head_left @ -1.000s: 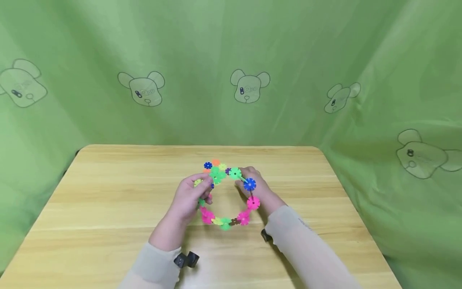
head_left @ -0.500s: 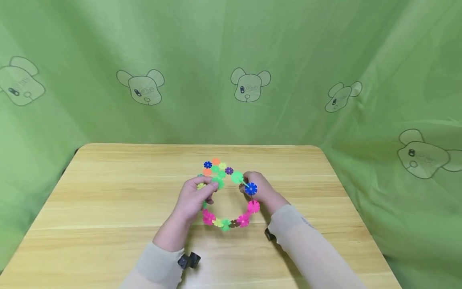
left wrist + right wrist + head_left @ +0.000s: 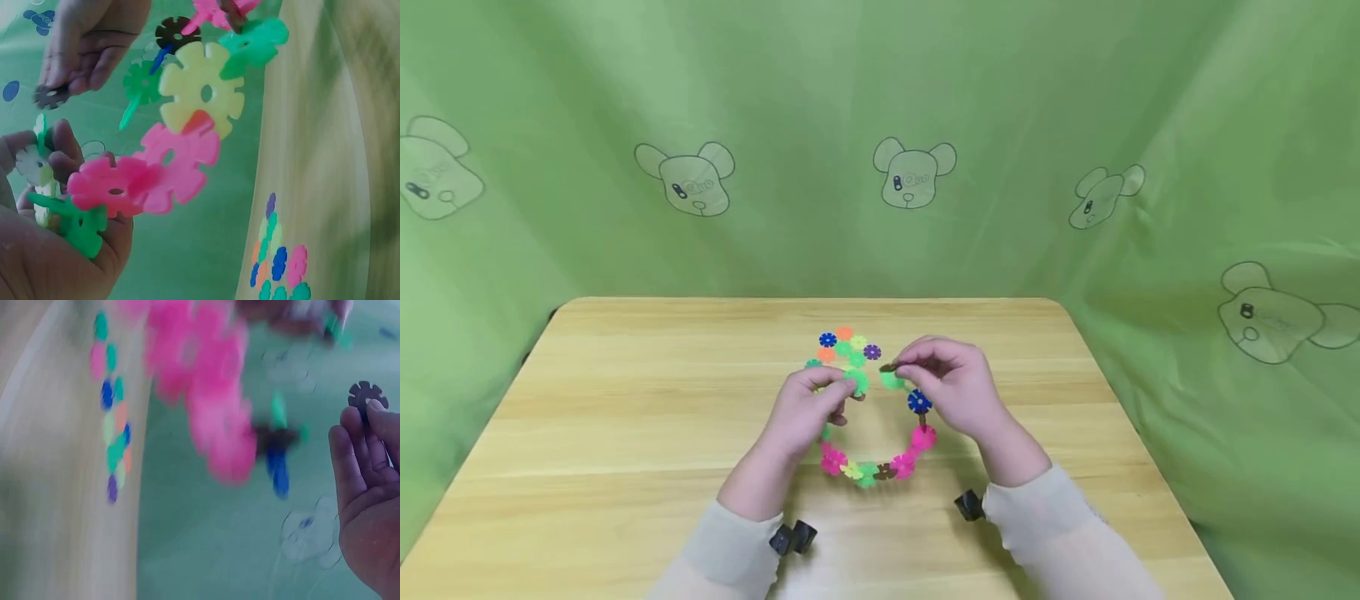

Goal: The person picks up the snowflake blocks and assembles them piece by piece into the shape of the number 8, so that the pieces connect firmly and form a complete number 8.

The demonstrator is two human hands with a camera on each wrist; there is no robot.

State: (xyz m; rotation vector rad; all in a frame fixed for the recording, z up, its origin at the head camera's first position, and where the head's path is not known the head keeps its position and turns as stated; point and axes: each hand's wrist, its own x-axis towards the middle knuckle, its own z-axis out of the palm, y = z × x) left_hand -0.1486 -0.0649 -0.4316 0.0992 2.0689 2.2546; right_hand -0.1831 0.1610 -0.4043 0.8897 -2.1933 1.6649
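A curved chain of notched plastic snowflake discs (image 3: pixel 904 465), in pink, green, yellow, brown and blue, hangs in a loop in front of me. My left hand (image 3: pixel 801 408) pinches its left end, where a bright green disc (image 3: pixel 856 382) shows at the fingertips. In the left wrist view, pale and green discs (image 3: pixel 81 228) lie between the fingers and palm. My right hand (image 3: pixel 955 379) pinches a single brown snowflake disc (image 3: pixel 365 395) between thumb and fingers. It is just above the chain's right end, where a green disc (image 3: pixel 891 381) and a blue disc (image 3: pixel 919 402) hang.
Several loose snowflake discs (image 3: pixel 827 340) lie grouped on the wooden table (image 3: pixel 625 433) behind the left hand, partly hidden by it. A green curtain (image 3: pixel 805 242) with printed bear heads surrounds the table's back and sides. Black cameras (image 3: pixel 793 539) sit at both wrists.
My right hand has come up from behind the chain's right end to above it, carrying the brown disc. That end now hangs a little lower. The left hand has stayed nearly still.
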